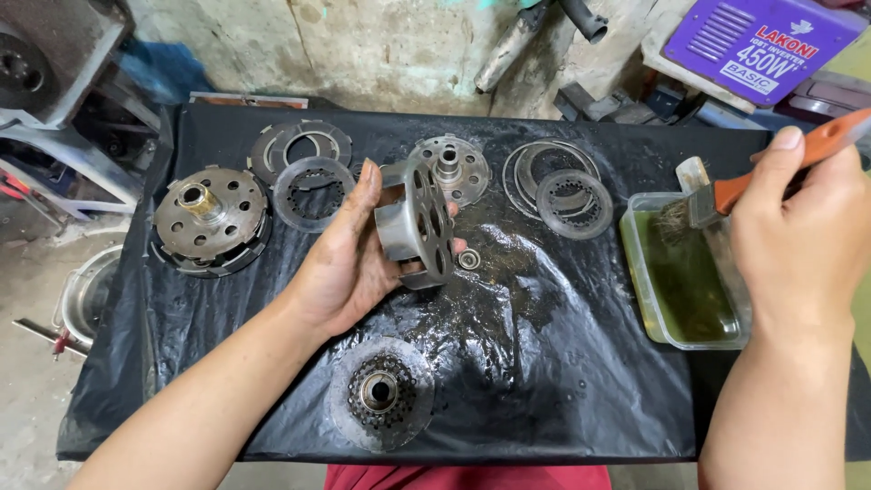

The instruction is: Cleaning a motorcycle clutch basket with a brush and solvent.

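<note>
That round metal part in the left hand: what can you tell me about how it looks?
The round metal part is a grey, drum-shaped piece with round holes through its flat face and notched walls. It looks wet and oily. The left hand holds it tilted on edge above the black sheet, thumb on the rim, fingertips underneath. Nothing else touches it.

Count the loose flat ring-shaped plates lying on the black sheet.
3 lone rings: a notched dark plate at back left, a toothed ring just before it, another toothed ring right of centre, overlapping thin stacked rings, number unclear.
</note>
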